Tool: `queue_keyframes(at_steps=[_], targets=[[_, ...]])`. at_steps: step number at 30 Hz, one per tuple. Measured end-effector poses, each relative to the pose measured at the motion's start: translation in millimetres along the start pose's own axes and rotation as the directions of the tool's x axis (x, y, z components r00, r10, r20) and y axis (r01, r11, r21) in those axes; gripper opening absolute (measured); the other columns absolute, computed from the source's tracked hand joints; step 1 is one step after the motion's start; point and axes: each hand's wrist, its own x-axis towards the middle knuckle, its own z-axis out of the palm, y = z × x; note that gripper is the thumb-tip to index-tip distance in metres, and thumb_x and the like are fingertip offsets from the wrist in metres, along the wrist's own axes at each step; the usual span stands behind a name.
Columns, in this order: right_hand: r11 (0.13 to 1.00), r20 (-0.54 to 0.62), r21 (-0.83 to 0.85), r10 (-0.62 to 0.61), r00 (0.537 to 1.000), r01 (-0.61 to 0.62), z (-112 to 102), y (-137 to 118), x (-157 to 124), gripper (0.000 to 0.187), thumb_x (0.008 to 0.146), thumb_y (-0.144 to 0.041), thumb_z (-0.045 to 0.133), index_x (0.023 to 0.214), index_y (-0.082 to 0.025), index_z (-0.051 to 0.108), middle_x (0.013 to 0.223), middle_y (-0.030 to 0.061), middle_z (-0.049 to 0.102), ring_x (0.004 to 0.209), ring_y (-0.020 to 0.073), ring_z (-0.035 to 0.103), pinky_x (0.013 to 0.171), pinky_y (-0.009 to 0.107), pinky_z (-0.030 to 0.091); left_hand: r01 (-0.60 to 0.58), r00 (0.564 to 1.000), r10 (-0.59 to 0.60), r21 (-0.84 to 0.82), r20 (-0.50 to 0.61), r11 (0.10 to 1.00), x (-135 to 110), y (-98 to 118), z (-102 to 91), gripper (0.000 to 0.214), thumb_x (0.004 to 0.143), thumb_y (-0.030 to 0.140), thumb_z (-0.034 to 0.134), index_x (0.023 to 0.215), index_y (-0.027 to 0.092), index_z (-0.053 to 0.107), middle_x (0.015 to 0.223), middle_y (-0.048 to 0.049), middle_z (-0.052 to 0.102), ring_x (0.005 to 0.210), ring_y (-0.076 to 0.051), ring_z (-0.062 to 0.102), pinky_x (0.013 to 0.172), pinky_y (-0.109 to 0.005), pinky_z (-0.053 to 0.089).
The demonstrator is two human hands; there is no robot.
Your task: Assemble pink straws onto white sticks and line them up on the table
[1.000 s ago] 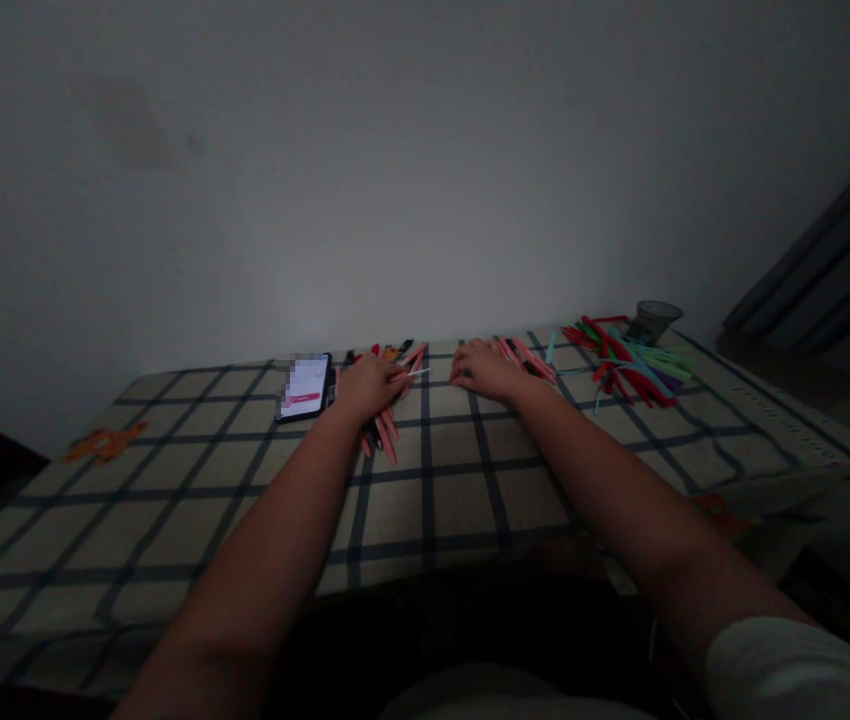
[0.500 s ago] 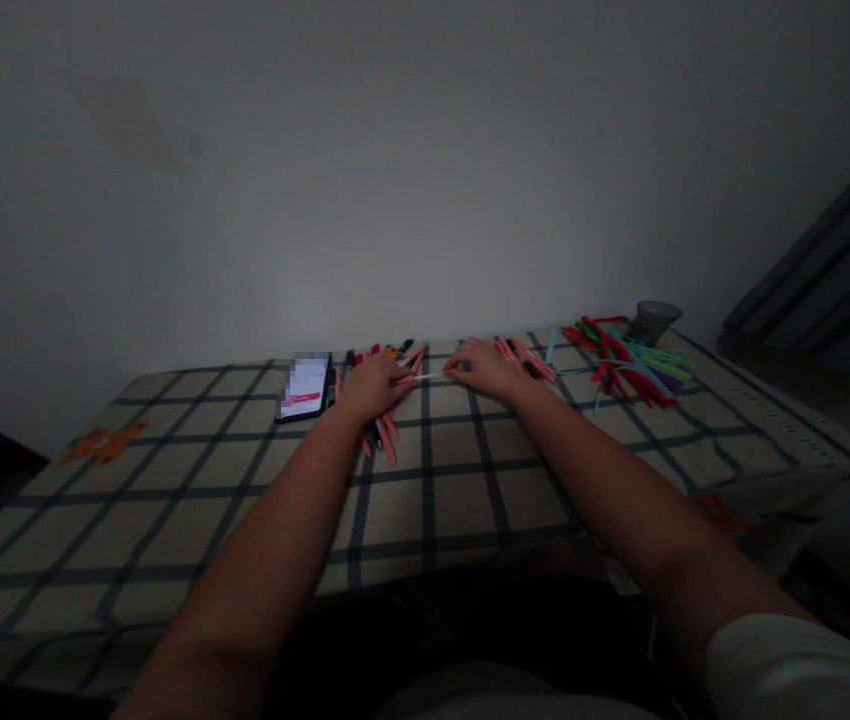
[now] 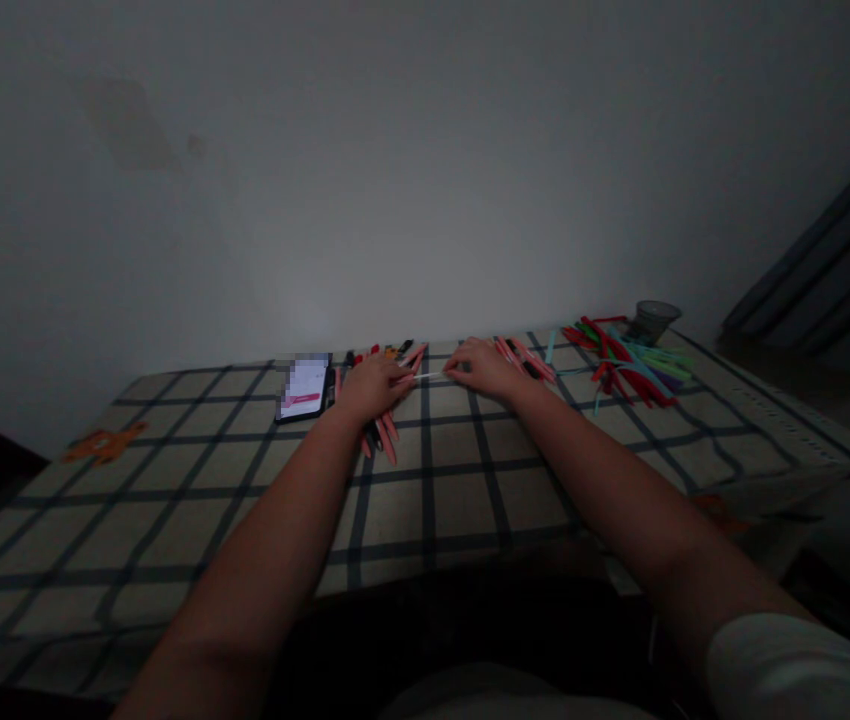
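Observation:
A thin white stick (image 3: 429,375) spans the gap between my two hands, just above the checked tablecloth. My left hand (image 3: 374,385) pinches its left end, fingers closed. At the other end, the fingertips of my right hand (image 3: 481,366) are closed on it too. Pink and black pens (image 3: 387,432) lie under and around my left hand, partly covered by it. More pink pens (image 3: 534,360) rest just beyond my right hand. The dim light hides the stick's exact kind.
A phone (image 3: 305,388) with a lit screen lies left of my left hand. To the right is a pile of red, green and blue fuzzy strips (image 3: 624,365), with a dark cup (image 3: 654,320) behind it. A wall (image 3: 425,200) rises at the table's far edge.

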Motion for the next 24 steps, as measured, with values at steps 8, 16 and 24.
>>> queue_keyframes(at_steps=[8,16,24], targets=[[1.000,0.009,-0.005,0.006,1.000,-0.006,-4,-4,0,0.017,0.086,-0.030,0.060,0.091,-0.021,0.074,0.093,0.0054,0.069,0.093,0.0199,0.054,0.085,0.033,0.034,0.020,1.000,-0.020,0.060,-0.002,0.998,-1,3,-2.9,0.034,0.092,0.043,0.047,0.103,0.023,0.072,0.089,-0.0075,0.067,0.085,-0.020,0.055,0.080,-0.033,0.038],[1.000,0.031,0.003,0.004,1.000,-0.004,-5,-8,1,0.017,0.087,-0.028,0.060,0.092,-0.021,0.074,0.091,0.0061,0.069,0.093,0.0195,0.053,0.085,0.032,0.033,0.027,1.000,-0.027,0.055,-0.001,0.998,0,3,0.0,0.035,0.092,0.045,0.047,0.104,0.024,0.072,0.092,-0.0076,0.067,0.088,-0.020,0.055,0.080,-0.032,0.038],[1.000,0.061,-0.006,-0.016,0.998,0.017,-4,-17,1,0.016,0.087,-0.027,0.060,0.092,-0.021,0.074,0.091,0.0055,0.068,0.094,0.0194,0.054,0.086,0.033,0.032,-0.024,1.000,0.024,0.096,-0.002,0.995,0,6,3.2,0.035,0.092,0.044,0.046,0.102,0.023,0.072,0.092,-0.0074,0.067,0.091,-0.021,0.056,0.077,-0.032,0.038]])
